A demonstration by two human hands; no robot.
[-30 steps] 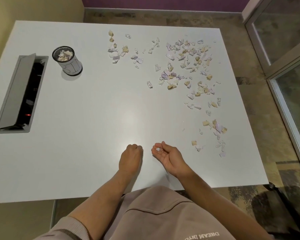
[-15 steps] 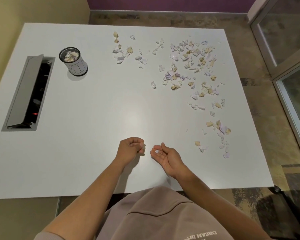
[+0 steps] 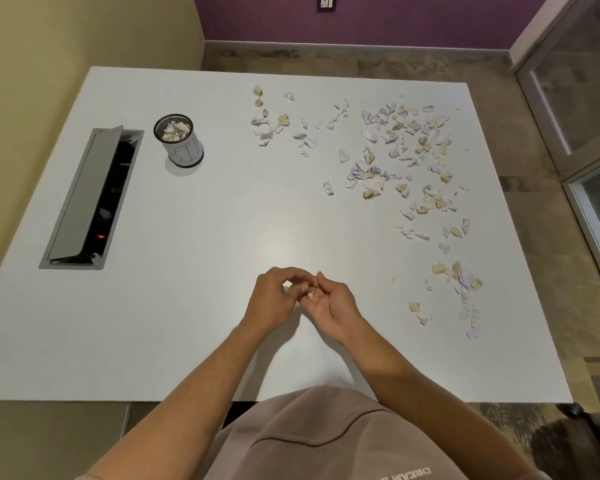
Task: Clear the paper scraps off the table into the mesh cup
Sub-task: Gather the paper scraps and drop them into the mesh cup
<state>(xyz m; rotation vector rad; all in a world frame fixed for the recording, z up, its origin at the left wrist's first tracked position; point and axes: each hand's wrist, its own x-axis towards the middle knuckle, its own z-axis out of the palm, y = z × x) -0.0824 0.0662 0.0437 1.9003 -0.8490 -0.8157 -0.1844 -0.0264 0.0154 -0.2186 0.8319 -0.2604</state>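
Two hands are meeting low at the table's middle, fingertips touching. Left hand (image 3: 274, 295) is curling its fingers and pinching a small white scrap (image 3: 287, 285); how much more it is holding is hidden behind the knuckles. Right hand (image 3: 329, 303) is lying palm up, fingers loosely cupped round a few tiny bits (image 3: 313, 296), too small to count. Both forearms are running down out of frame; a beige top (image 3: 326, 441) is filling the bottom edge, its printed text cut off.

Paper scraps (image 3: 402, 157) are lying scattered over the right and far half of the white table (image 3: 187, 306), white, lilac and tan, torn and crumpled, many overlapping so single pieces are hard to separate. A smaller cluster (image 3: 459, 282) is sitting near the right edge, well apart from the hands.

Mesh cup (image 3: 179, 140) is standing upright at the far left, dark mesh with a white label wrapped round it, already part full of scraps. Just to its left a grey cable hatch (image 3: 84, 199) is standing open, inside dark apart from a small red light.
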